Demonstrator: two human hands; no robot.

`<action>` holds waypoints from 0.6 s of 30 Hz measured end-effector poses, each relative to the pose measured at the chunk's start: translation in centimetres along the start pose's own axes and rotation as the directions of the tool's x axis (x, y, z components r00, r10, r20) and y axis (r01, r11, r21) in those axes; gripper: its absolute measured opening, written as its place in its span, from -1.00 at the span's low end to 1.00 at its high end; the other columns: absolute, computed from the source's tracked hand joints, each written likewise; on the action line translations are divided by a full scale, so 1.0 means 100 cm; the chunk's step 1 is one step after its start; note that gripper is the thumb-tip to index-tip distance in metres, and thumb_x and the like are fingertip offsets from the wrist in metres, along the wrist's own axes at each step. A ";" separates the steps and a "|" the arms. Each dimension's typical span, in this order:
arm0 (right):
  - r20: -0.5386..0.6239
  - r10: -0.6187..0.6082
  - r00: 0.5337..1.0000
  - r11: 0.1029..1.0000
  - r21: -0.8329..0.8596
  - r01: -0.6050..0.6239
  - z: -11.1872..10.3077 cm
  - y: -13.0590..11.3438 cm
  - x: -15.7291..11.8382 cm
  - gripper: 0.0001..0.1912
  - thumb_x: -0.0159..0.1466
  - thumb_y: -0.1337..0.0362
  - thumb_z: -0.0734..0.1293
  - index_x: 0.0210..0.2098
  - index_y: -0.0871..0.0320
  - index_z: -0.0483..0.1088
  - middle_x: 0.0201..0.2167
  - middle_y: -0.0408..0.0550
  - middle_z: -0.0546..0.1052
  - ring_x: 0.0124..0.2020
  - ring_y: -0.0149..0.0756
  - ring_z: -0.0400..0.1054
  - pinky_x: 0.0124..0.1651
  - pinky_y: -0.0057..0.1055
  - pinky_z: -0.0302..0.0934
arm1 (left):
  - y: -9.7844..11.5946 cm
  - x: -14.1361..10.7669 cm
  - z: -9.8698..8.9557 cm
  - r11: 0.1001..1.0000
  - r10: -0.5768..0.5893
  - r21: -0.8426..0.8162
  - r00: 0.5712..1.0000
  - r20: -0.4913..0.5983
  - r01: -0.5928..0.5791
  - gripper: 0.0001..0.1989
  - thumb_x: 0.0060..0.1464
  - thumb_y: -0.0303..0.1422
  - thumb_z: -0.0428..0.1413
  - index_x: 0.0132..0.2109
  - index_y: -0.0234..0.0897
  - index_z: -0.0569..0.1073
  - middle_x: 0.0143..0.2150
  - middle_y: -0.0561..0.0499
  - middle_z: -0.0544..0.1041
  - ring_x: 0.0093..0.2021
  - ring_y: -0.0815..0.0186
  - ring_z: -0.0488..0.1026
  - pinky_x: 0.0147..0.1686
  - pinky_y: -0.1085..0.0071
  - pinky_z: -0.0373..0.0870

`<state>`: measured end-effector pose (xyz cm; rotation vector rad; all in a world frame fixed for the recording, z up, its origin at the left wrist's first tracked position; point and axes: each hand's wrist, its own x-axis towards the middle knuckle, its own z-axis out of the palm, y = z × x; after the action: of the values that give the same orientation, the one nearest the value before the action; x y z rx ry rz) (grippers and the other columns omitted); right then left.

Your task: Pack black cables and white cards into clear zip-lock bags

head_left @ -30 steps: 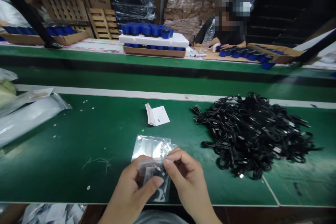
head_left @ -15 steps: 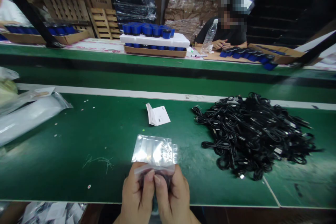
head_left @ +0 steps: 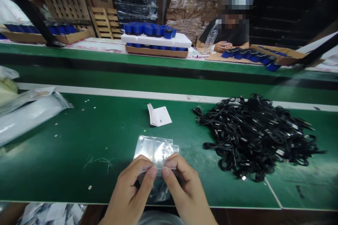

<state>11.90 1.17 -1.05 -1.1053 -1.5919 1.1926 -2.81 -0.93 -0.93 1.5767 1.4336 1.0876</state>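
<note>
Between thumb and fingers, my left hand [head_left: 137, 182] pinches the top edge of a clear plastic zip bag [head_left: 159, 191]. Close beside it, my right hand [head_left: 182, 179] pinches the same edge, the two thumbs almost meeting. Something dark shows through the bag below my thumbs; its kind is hard to make out. Just beyond my fingers, a few flat clear plastic bags [head_left: 155, 146] lie on the green table, partly covered by my hands. Farther out stands a folded white leaflet [head_left: 161, 116], half opened.
A big heap of black cables [head_left: 253, 137] covers the table's right side. Plastic-wrapped white material [head_left: 31, 116] lies at the left. Below the front edge, a container holds filled bags [head_left: 52, 213]. Across the bench, a person [head_left: 224, 35] sits by a bottle [head_left: 211, 37] and blue cups [head_left: 148, 30].
My hands have shifted from cupping the bag to pinching its top edge, with thumbs and fingers along it. The wrists have spread apart, and more of the bag shows below the thumbs.
</note>
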 end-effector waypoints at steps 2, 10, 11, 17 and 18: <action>0.046 0.038 0.998 0.999 -0.004 -0.037 -0.003 -0.002 0.000 -0.80 0.32 0.25 0.19 -0.43 0.14 0.29 -0.48 -0.16 0.32 -0.42 -0.36 0.24 -0.35 -0.44 0.15 | 0.001 0.001 -0.005 0.999 -0.037 -0.012 0.997 0.062 0.037 -0.79 0.22 -0.29 -0.02 -0.38 -0.21 0.37 -0.44 0.11 0.37 -0.45 0.42 0.39 -0.45 0.56 0.32; 0.021 0.045 0.999 0.995 0.090 -0.047 0.002 -0.005 -0.003 -0.78 0.25 0.29 0.23 -0.52 0.14 0.22 -0.56 -0.21 0.25 -0.49 -0.40 0.16 -0.42 -0.47 0.10 | 0.009 0.002 -0.009 0.999 -0.039 0.015 0.992 0.116 0.038 -0.75 0.20 -0.28 0.00 -0.43 -0.23 0.39 -0.49 0.11 0.35 -0.49 0.42 0.37 -0.50 0.57 0.30; 0.008 0.031 0.999 0.996 0.088 -0.032 0.002 -0.005 -0.003 -0.77 0.25 0.29 0.23 -0.53 0.14 0.22 -0.56 -0.21 0.24 -0.49 -0.40 0.15 -0.42 -0.47 0.10 | 0.010 0.001 -0.009 0.999 -0.027 0.029 0.994 0.107 0.024 -0.74 0.20 -0.29 0.00 -0.44 -0.23 0.39 -0.50 0.11 0.35 -0.50 0.43 0.36 -0.52 0.58 0.30; 0.080 0.053 0.995 0.998 0.024 -0.055 -0.007 -0.009 0.000 -0.78 0.29 0.28 0.22 -0.49 0.15 0.31 -0.53 -0.16 0.35 -0.46 -0.37 0.24 -0.38 -0.45 0.14 | 0.008 0.001 -0.015 0.996 -0.026 0.085 0.995 0.094 0.018 -0.78 0.20 -0.31 0.00 -0.38 -0.20 0.46 -0.44 0.09 0.46 -0.43 0.41 0.45 -0.43 0.59 0.35; 0.102 0.066 0.993 0.998 0.014 -0.068 -0.010 -0.009 0.001 -0.77 0.30 0.27 0.21 -0.48 0.15 0.32 -0.52 -0.16 0.37 -0.46 -0.37 0.26 -0.36 -0.46 0.15 | 0.008 0.002 -0.017 0.996 -0.035 0.090 0.994 0.102 0.026 -0.80 0.20 -0.30 0.01 -0.35 -0.19 0.48 -0.42 0.09 0.48 -0.41 0.41 0.47 -0.41 0.60 0.36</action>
<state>12.65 1.38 0.06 -1.1105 -1.6288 1.3226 -4.09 -0.90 0.41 1.6438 1.4485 0.9216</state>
